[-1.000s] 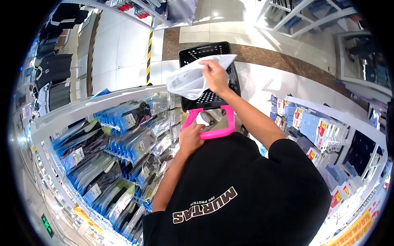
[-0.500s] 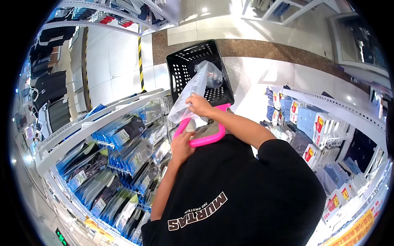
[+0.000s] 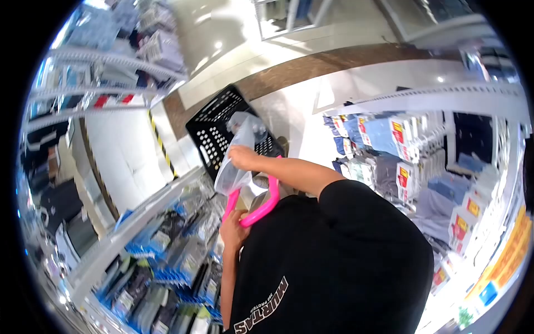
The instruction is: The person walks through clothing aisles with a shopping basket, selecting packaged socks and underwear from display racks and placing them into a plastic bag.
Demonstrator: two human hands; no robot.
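Note:
A black shopping basket (image 3: 214, 119) with perforated walls stands on the floor ahead of me, its pink handle (image 3: 266, 209) reaching back toward my body. My left hand (image 3: 233, 227) is closed around the near left part of this handle. Over the basket, my right hand (image 3: 243, 158) grips a translucent plastic bag (image 3: 231, 179). Part of the bag hangs outside the basket's near edge, and its far part lies inside. What the bag contains is hard to make out.
Packaged garments (image 3: 189, 253) hang on a rack close on my left. On my right, a white rack (image 3: 400, 103) holds folded blue and grey clothes (image 3: 384, 133) with red and yellow price tags. Tiled floor with a brown strip (image 3: 300, 64) runs past the basket.
My view has turned, so the basket, bag and both hands appear lower and further left, with the basket tilted differently. Both grips stay the same.

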